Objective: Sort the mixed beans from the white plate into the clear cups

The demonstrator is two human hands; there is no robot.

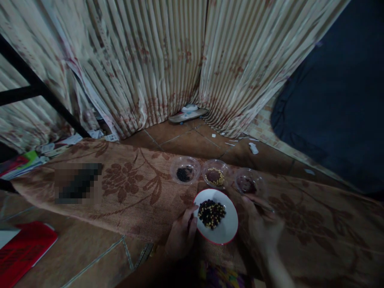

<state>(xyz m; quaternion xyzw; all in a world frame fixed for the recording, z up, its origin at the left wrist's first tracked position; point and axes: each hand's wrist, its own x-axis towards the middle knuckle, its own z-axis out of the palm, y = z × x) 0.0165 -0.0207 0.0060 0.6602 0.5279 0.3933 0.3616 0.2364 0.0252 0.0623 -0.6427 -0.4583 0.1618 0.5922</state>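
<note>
My left hand (181, 234) grips the left rim of a white plate with a red edge (230, 220), thumb over the rim. A mixed pile of black, yellow and dark red beans (211, 214) lies on the plate. My right hand (265, 224) is closed just right of the plate, below the right clear bowl; a thin, slender thing shows at its fingers, too dim to name. Behind the plate stand three clear plastic bowls: the left bowl (195, 170) with black beans, the middle bowl (222, 167) with yellow ones, the right bowl (256, 182) with dark reddish ones.
A brown flowered cloth (144, 208) covers the low table. A blurred-out dark object (79, 184) lies at left. Beyond are a skateboard (189, 115), paper scraps (253, 148) on the tiled floor, and striped curtains (150, 60). A red bag (27, 252) is at lower left.
</note>
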